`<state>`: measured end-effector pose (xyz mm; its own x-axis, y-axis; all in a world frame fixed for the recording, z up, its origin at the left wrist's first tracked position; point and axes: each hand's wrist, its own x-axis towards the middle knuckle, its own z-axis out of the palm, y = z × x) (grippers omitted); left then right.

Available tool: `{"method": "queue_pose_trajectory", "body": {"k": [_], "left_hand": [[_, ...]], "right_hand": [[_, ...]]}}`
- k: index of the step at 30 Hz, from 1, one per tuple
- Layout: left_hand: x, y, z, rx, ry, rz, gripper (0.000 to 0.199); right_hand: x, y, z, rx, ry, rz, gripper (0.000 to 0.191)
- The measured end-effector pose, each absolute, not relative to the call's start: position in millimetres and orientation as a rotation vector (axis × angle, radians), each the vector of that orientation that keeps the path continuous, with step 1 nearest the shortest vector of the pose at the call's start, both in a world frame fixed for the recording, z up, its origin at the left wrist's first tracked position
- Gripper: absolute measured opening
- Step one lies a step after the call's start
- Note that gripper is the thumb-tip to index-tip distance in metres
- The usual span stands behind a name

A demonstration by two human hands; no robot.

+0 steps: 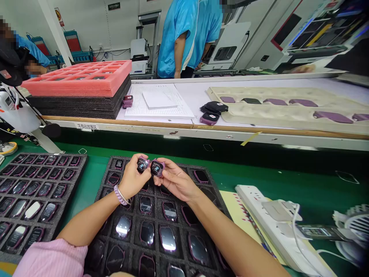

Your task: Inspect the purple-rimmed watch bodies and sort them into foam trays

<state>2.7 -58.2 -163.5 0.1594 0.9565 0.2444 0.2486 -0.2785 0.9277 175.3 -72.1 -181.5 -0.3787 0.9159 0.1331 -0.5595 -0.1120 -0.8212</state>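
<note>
At the left, a black foam tray (72, 184), cut off by the frame, holds rows of purple-rimmed watches (33, 209), one per compartment; some screens carry pale lettering too small to read. Above it on the shelf, a pink foam tray (86, 90) sits on a black foam stack (75, 105), dark pieces lying in several of its cells, their kind hard to make out. The shelf-edge label (87, 126) below reads 不良品放置区; the small dark wall sign (114, 6) farther back is illegible. A second foam tray (157, 211), partly covered by the forearms, also holds watches. Over its far end, the left hand (133, 175) has fingers and thumb closed on one purple watch (142, 164), and the right hand (174, 177) pinches another watch (157, 168) just beside it; both screens are lit, their graphics too small to read. Farther right, dark cases (215, 107) bear white tags, unreadable. The cream tray (259, 111) holds purple panels (276, 102) and a darker one, and runs past the right edge. Below, a white power strip (256, 207) lies partly over a yellow sheet (230, 200) with red marks, illegible.
</note>
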Motion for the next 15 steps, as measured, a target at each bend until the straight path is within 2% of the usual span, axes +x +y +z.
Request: {"method": "queue_pose_trajectory", "body": {"k": [15], "left_hand": [[3.1,-58.1,-163.9,1.658,1.137,1.184,0.029]], "right_hand": [[176.1,-72.8,-180.5,-0.484,-1.031,1.711,0.038]]}}
